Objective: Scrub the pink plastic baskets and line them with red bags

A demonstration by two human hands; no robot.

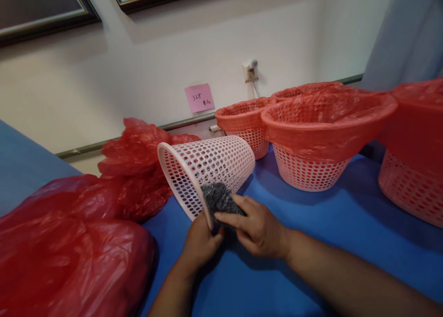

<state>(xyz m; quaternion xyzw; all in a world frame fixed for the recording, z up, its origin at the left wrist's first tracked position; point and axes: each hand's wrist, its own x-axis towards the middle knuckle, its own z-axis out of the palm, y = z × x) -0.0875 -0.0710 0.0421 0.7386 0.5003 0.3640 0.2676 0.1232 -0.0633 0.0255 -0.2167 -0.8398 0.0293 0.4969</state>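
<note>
A pale pink perforated plastic basket [214, 158] lies tilted on its side, its open mouth facing left. My left hand [200, 238] grips the lower part of its rim, with the fingers partly inside the mouth. My right hand [261, 227] is closed on a dark grey cloth [221, 199] and presses it against the outside of the basket near the rim. Part of the left hand's fingers is hidden behind the rim and cloth.
Crumpled red plastic bags [86, 243] heap up at the left. Several baskets lined with red bags, among them a wide basket [311, 164], stand at the right on the blue tabletop [249, 284]. A pink note [200, 98] and a socket [250, 72] are on the wall.
</note>
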